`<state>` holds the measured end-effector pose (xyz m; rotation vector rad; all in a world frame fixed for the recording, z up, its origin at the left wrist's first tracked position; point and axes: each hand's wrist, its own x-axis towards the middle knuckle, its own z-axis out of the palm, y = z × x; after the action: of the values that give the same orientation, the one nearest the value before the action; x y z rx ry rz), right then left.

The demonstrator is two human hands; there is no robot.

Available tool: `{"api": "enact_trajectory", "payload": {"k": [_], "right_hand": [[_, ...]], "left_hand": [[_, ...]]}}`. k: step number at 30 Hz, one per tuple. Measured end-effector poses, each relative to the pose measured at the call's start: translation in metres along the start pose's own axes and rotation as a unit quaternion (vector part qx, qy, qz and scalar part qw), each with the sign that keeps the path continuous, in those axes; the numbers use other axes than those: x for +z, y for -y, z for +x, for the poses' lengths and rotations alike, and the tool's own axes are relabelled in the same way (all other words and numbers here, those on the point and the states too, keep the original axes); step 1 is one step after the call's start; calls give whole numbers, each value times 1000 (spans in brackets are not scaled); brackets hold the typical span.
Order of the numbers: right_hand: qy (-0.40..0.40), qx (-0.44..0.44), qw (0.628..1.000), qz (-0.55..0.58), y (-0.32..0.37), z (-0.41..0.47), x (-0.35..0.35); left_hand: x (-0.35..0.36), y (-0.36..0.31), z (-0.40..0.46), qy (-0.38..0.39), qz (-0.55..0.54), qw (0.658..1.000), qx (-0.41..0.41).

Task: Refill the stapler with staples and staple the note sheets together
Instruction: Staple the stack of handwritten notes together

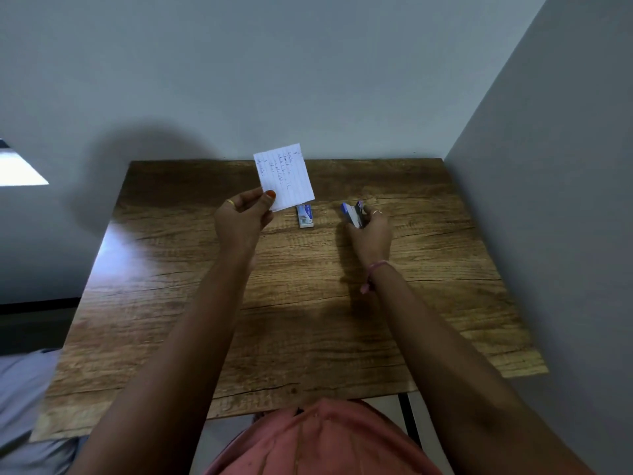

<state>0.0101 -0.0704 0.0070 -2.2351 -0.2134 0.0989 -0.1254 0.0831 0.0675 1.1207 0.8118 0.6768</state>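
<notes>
Head view, both of your arms extended over the desk [308,320], a wood-grain top set against a grey wall at the far edge and another wall on the right.

Left hand [241,222]: raised above the desk, grip closed as a pinch on the lower corner of the note sheets [284,176]. Thumb with an orange-painted nail lies on the front face; a gold ring shows on one finger. The sheets are white, lined, with handwriting on the facing side, held nearly upright and tilted slightly, their top edge overlapping the far desk edge in this view. You cannot tell from here how many sheets are in the pinch.

Right hand [371,234]: low, at or just above the desk surface, grip wrapped around the stapler [353,214]. The stapler is blue and dark, its front end projecting out of your fingers toward the far left. Whether it is hinged open is not resolvable. A ring shows on one finger and a pink band on the wrist.

Staple box [305,216]: small, blue and white, lying flat on the desk between the two hands, just below the lower edge of the sheets, apart from both hands.
</notes>
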Motion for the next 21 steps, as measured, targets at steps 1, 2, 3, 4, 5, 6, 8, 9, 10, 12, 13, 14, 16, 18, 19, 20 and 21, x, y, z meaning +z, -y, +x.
{"api": "enact_trajectory", "payload": {"k": [1, 2, 3, 4, 5, 6, 8, 9, 10, 12, 13, 14, 16, 18, 19, 20, 21], "right_hand": [[-5, 0, 1000, -3, 1, 2, 3], [-10, 2, 1000, -6, 2, 4, 7], [-13, 5, 1000, -9, 3, 5, 10], [-16, 9, 1000, -12, 3, 6, 13], [-17, 14, 1000, -13, 4, 7, 15], [-20, 18, 1000, -12, 4, 7, 17], [-27, 24, 999, -6, 6, 6, 22], [-30, 25, 999, -7, 6, 5, 24], [-33, 27, 999, -12, 6, 4, 26], [-35, 37, 998, -20, 7, 3, 30], [-35, 42, 998, -20, 8, 3, 31], [-34, 43, 998, -21, 8, 3, 31], [-27, 37, 999, -28, 7, 3, 32], [-21, 25, 999, -26, 4, 1, 32], [-19, 21, 999, -21, 2, -2, 32], [-21, 21, 999, -14, -1, -5, 32], [-24, 23, 999, -6, -4, -10, 33]], "left_hand": [[-3, 1, 1, -3, 2, 1000, -3], [-6, 2, 2, -5, 5, 1000, -5], [-8, 2, 3, -7, 9, 1000, -6], [-11, 3, 4, -7, 12, 1000, -6], [-13, 3, 4, -7, 18, 1000, -5], [-15, 3, 5, -5, 24, 1000, -3], [-18, 3, 6, -4, 31, 999, -2], [-20, 2, 7, -4, 32, 999, -4], [-21, 2, 8, -5, 33, 999, -7], [-23, 3, 10, -10, 41, 999, -10], [-25, 4, 10, -12, 49, 999, -11], [-26, 5, 11, -14, 55, 998, -12], [-30, 7, 13, -19, 58, 998, -14], [-33, 9, 16, -24, 59, 998, -16], [-35, 10, 17, -27, 61, 998, -15], [-36, 11, 19, -29, 65, 997, -13], [-38, 13, 20, -32, 69, 997, -10]]}}
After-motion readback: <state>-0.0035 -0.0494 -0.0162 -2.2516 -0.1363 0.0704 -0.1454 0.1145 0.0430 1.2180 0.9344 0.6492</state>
